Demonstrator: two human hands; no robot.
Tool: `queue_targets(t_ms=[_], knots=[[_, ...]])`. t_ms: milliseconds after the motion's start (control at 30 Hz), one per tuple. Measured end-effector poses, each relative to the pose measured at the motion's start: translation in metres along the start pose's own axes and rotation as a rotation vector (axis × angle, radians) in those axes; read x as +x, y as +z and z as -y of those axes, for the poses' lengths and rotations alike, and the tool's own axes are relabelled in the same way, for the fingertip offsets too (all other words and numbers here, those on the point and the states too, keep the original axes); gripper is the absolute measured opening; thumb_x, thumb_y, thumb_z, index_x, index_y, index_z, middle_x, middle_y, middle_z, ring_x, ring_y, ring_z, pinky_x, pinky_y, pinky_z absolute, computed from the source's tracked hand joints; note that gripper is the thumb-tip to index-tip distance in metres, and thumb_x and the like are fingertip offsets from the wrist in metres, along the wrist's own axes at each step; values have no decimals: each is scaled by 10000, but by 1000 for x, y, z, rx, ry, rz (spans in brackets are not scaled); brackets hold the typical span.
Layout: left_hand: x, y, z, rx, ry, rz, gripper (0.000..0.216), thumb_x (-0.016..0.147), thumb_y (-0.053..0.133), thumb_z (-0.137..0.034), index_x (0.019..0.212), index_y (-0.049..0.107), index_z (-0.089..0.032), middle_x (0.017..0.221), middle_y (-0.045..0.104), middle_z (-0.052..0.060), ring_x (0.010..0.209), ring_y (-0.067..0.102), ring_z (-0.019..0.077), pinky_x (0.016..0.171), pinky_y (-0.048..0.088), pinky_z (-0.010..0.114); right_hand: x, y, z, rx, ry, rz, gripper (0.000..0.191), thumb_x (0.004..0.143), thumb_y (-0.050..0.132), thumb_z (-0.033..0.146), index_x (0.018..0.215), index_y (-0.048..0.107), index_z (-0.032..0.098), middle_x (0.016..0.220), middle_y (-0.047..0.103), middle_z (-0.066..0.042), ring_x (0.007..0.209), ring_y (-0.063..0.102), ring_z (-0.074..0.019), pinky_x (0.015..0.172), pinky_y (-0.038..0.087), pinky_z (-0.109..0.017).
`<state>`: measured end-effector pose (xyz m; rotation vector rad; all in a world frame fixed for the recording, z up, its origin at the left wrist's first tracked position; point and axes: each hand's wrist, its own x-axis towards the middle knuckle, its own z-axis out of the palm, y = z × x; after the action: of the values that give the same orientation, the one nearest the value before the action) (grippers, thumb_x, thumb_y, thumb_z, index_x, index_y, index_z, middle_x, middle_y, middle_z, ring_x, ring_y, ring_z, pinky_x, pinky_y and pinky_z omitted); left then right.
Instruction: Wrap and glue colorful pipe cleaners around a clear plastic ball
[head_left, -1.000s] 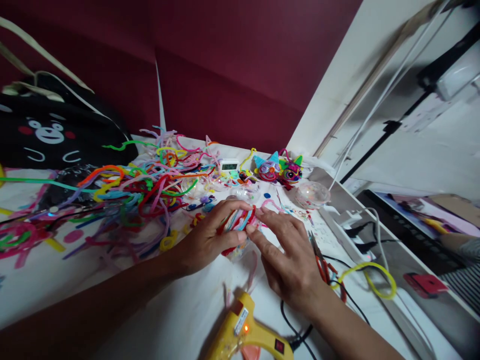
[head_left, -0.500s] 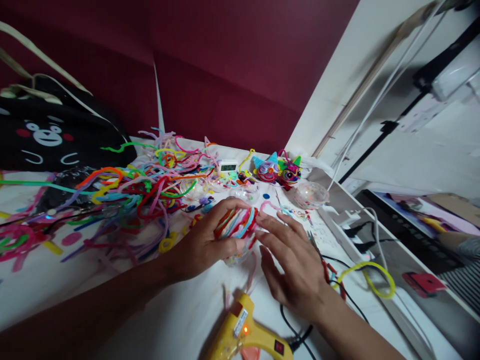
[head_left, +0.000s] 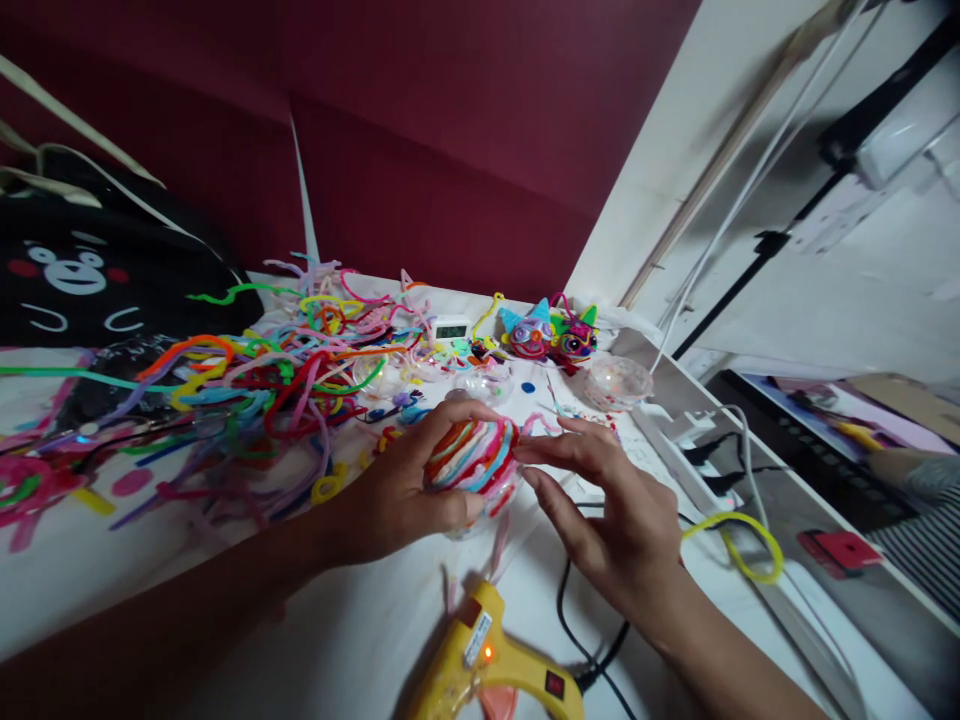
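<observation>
my left hand [head_left: 394, 490] grips a striped ball [head_left: 480, 455]; my right hand's [head_left: 619, 505] fingers are parted at its right side.
the ball is over the middle of the white surface [head_left: 330, 620], left thumb near, fingers on the far side. a yellow glue gun [head_left: 471, 655] lies toward the near edge, fuzzy stems [head_left: 300, 375] heap toward the left, and two eared figures [head_left: 530, 335] sit by the far edge, beside a clear bowl [head_left: 619, 385].

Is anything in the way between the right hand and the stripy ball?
No, nothing visible. The right hand's fingers are right at the stripy ball's right edge, though I can't tell if they touch. The left hand holds the other side. The yellow glue gun lies nearer the person, not between them.
</observation>
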<state>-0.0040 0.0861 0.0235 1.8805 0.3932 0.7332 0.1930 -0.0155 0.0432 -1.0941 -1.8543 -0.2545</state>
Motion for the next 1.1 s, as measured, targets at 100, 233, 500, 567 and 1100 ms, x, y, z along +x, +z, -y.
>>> queue_targets(t_ms=[100,233,500,567,1100], knots=[[0,-1,0,10,-6,25,607,728,623,-150,1292,462,-304,1202,559,25,899,600,190,702,501,283,2,-3,-1,29,30,22,367,850,695,39,1137,580,236,950,777,-16,859,749,-175,988,515,-405],[0,-2,-1,41,-16,41,616,726,631,-195,1313,468,-289,1085,605,22,847,606,196,686,509,297,5,-7,-2,46,58,70,297,864,695,63,1092,609,233,930,769,-7,839,736,-173,986,504,-414],[1,-5,-7,69,-33,108,649,691,656,-174,1305,470,-275,946,595,-13,752,564,163,665,481,280,8,-11,-1,160,205,145,162,866,729,141,994,660,213,894,740,9,846,691,-130,835,528,-280],[1,-6,-8,80,-26,135,634,710,651,-175,1307,463,-273,892,590,-23,745,560,163,660,469,277,8,-11,-1,211,272,152,163,857,741,157,989,665,213,889,743,9,832,699,-130,835,527,-277],[-6,-10,-9,-23,-24,261,692,722,689,-168,1355,444,-304,986,653,12,802,650,203,676,540,306,14,-12,-14,691,718,325,435,689,871,369,984,601,199,997,660,-49,912,668,-189,807,560,-340]])
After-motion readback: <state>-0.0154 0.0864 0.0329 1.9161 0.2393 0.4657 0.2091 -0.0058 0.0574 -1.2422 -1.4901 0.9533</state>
